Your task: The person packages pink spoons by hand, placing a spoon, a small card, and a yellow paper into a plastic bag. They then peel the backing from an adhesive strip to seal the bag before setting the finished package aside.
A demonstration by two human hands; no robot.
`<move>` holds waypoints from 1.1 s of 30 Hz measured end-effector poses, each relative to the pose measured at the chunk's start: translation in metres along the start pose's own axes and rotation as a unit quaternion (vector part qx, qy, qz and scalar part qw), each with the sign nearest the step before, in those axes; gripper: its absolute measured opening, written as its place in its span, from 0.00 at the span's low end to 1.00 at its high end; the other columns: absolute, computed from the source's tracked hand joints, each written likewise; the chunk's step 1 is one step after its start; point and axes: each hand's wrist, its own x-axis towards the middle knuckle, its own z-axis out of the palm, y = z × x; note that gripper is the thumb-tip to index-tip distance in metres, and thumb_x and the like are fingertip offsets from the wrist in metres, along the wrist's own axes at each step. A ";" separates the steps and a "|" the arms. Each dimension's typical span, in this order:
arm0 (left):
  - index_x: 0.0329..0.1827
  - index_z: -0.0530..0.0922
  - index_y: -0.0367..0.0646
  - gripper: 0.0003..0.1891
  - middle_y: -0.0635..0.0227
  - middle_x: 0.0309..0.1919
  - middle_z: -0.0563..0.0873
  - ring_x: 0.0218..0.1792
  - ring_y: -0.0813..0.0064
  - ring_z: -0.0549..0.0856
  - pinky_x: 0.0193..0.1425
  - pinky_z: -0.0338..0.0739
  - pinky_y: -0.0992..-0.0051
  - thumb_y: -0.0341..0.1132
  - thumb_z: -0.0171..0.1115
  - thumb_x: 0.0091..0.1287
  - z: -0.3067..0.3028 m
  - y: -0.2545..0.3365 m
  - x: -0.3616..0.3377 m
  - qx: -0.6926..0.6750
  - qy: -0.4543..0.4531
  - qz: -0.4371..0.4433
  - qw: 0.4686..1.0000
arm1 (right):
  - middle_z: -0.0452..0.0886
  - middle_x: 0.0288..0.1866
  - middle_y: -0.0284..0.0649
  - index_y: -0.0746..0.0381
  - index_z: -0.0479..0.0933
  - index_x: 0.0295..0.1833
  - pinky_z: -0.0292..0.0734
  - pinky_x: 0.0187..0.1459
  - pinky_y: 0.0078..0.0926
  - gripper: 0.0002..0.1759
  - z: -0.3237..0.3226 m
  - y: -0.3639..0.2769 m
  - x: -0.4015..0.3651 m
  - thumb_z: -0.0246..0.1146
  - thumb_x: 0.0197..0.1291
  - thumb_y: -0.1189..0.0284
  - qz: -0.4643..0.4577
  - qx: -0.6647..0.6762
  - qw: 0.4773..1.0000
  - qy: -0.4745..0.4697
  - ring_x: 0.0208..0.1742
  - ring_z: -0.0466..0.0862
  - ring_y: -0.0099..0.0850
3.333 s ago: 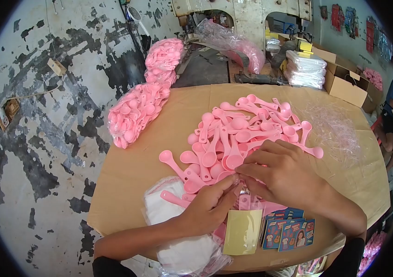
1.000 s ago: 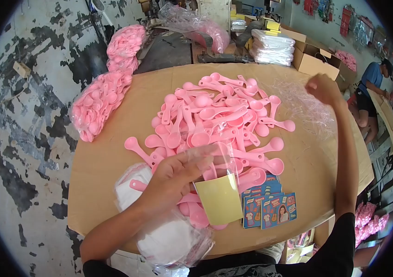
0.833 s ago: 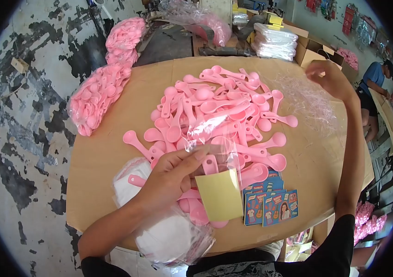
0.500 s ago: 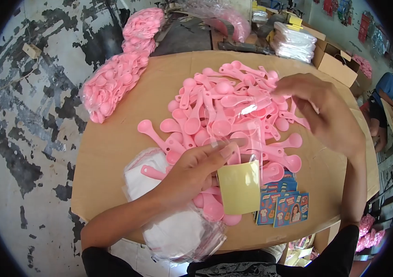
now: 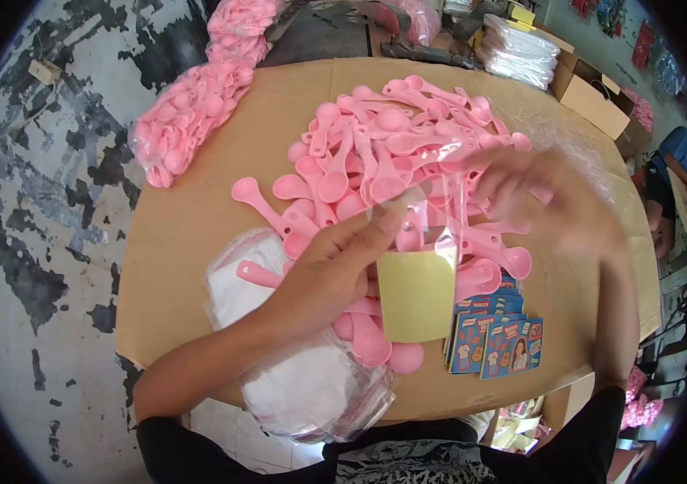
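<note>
My left hand [image 5: 331, 262] pinches a clear plastic bag [image 5: 446, 234] near its upper left side. Inside the bag a plain pale-yellow card [image 5: 417, 298] faces me, with part of a pink spoon [image 5: 410, 230] showing above it. My right hand [image 5: 557, 202] is smeared by motion to the right of the bag's upper end; whether it holds anything cannot be made out. Behind both hands lies a heap of pink measuring spoons [image 5: 392, 121]. Printed blue cards [image 5: 513, 347] lie overlapped to the right of the bag, and a stack of clear bags [image 5: 303, 395] lies below my left forearm.
The brown-covered table [image 5: 190, 266] has a rounded edge. Packed bags of pink spoons [image 5: 190, 121] stand at the far left. At the back right are stacked plastic packs [image 5: 518, 48] and an open cardboard box [image 5: 593, 95]. Another person [image 5: 674, 169] sits at the far right.
The view has tilted, so the table sits higher. My right hand has come lower relative to the bag and is now blurred. My left hand still grips the bag.
</note>
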 end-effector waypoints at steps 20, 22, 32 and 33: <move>0.76 0.61 0.44 0.25 0.62 0.57 0.81 0.53 0.73 0.85 0.57 0.83 0.71 0.35 0.49 0.78 -0.009 0.009 0.004 0.254 -0.012 0.077 0.964 | 0.87 0.46 0.36 0.64 0.81 0.57 0.79 0.48 0.19 0.14 0.049 0.006 0.007 0.64 0.67 0.75 0.037 0.231 0.972 -0.004 0.48 0.82 0.19; 0.70 0.68 0.41 0.20 0.64 0.53 0.83 0.50 0.76 0.85 0.54 0.83 0.75 0.32 0.50 0.77 -0.009 0.002 0.006 0.213 0.019 0.101 0.972 | 0.87 0.45 0.35 0.63 0.82 0.57 0.80 0.46 0.20 0.14 0.051 0.008 0.005 0.63 0.67 0.75 0.030 0.221 0.975 0.010 0.46 0.82 0.18; 0.54 0.76 0.38 0.13 0.66 0.51 0.80 0.50 0.80 0.81 0.52 0.79 0.78 0.24 0.44 0.73 -0.020 -0.001 0.007 0.299 -0.040 0.227 0.926 | 0.86 0.32 0.37 0.58 0.88 0.45 0.78 0.40 0.28 0.22 0.037 0.033 0.011 0.60 0.45 0.88 -0.273 0.073 0.959 -0.014 0.34 0.81 0.30; 0.53 0.76 0.37 0.13 0.66 0.51 0.80 0.50 0.79 0.81 0.53 0.78 0.77 0.24 0.44 0.73 -0.018 0.001 0.005 0.284 -0.032 0.196 0.938 | 0.85 0.30 0.36 0.58 0.88 0.45 0.78 0.40 0.29 0.23 0.036 0.032 0.010 0.60 0.44 0.88 -0.273 0.061 0.960 -0.012 0.34 0.81 0.30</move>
